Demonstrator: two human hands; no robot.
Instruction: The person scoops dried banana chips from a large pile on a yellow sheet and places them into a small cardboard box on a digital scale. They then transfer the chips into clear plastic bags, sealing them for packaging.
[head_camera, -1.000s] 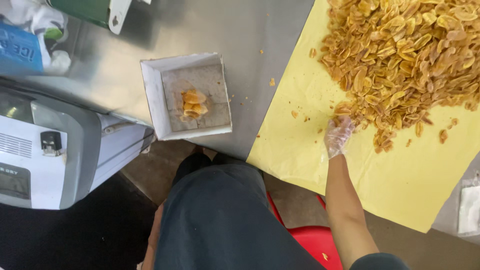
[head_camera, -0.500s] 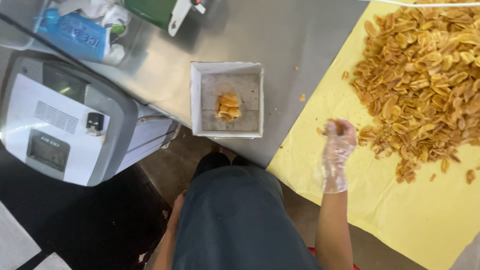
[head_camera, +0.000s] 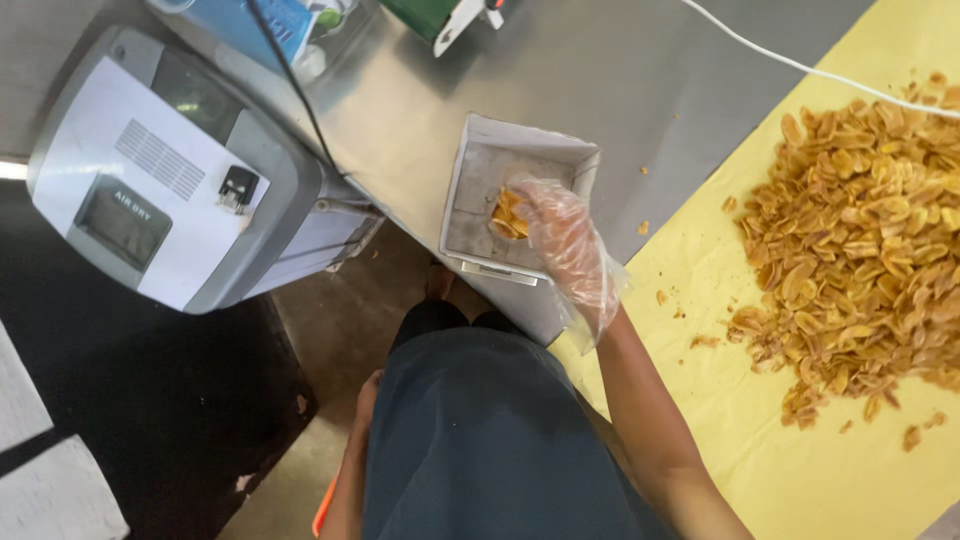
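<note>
Our right hand (head_camera: 565, 240), sheathed in a loose clear plastic glove, reached over the shallow square white paper tray (head_camera: 480, 135) that sat at the near edge of the brushed steel bench (head_camera: 620, 80). Its fingers curled down onto a small clump of golden fried chips (head_camera: 508, 213) lying on the tray's grey floor; whether they were pinching the chips or merely resting on them we could not tell. Our left hand (head_camera: 366, 388) hung low beside our dark trousers (head_camera: 490, 440), below the bench edge, and its fingers were too hidden for us to judge the grip. To the right, a large heap of the same golden chips (head_camera: 860, 240) was spread on a pale yellow paper sheet (head_camera: 800, 470) covering that end of the bench, with stray crumbs scattered between the heap and the tray. A thin white cable (head_camera: 780, 62) crossed the bench above the heap. To the left stood a grey and white boxy machine (head_camera: 170, 170), tilted in view, with a black cord (head_camera: 290, 95) trailing across it.
</note>
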